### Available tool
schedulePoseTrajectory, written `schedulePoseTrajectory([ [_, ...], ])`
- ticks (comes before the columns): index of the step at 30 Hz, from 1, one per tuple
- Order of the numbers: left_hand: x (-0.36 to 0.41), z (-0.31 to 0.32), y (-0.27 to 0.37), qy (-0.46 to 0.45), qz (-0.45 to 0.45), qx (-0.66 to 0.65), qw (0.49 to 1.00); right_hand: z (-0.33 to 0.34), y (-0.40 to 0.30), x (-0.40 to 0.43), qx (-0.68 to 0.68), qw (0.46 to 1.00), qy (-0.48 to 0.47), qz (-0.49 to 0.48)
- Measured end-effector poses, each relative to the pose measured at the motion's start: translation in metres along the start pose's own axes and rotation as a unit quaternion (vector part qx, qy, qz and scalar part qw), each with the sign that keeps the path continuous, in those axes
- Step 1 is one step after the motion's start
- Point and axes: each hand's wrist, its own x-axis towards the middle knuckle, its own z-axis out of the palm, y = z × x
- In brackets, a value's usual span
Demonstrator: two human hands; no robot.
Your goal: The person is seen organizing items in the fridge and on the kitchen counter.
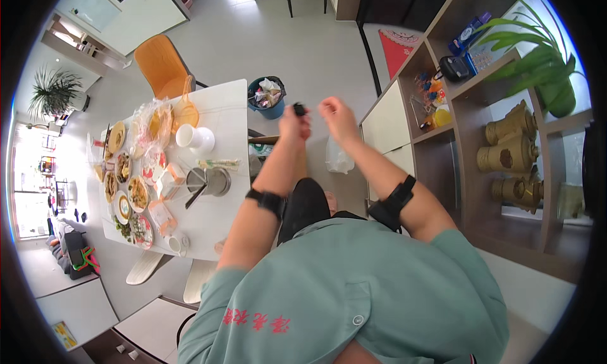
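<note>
My left hand (295, 125) is raised in front of me, fingers curled around a small black object (298, 109). What that object is cannot be made out. A short gap to the right, my right hand (337, 118) is lifted with bent fingers, and blur hides whether anything is between them. Both forearms wear black straps with a small box, the left strap (266, 202) and the right strap (393, 203). Beyond the left hand a blue trash bin (268, 109) full of crumpled waste stands on the floor. Below the right hand lies a whitish plastic bag (339, 158).
On my left is a white table (227, 113) with several food plates, a white pitcher (195, 138), a metal container (216, 181) and a plastic bag (151, 122). An orange chair (161, 63) stands beyond it. A shelf unit (467, 146) with jars and a plant (540, 65) flanks my right.
</note>
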Motion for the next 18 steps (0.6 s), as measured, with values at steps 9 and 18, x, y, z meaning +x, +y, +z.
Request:
schedulePoseTrajectory([
  [9,0.141,0.034,0.112,0.138,-0.074,-0.239,0.958,-0.029,-0.094,0.039,0.208,0.872,-0.443,0.018],
  [18,0.296,0.155,0.184,-0.004,-0.122,-0.177,0.977,-0.017,-0.04,0.213,0.448,0.808,-0.356,0.137],
])
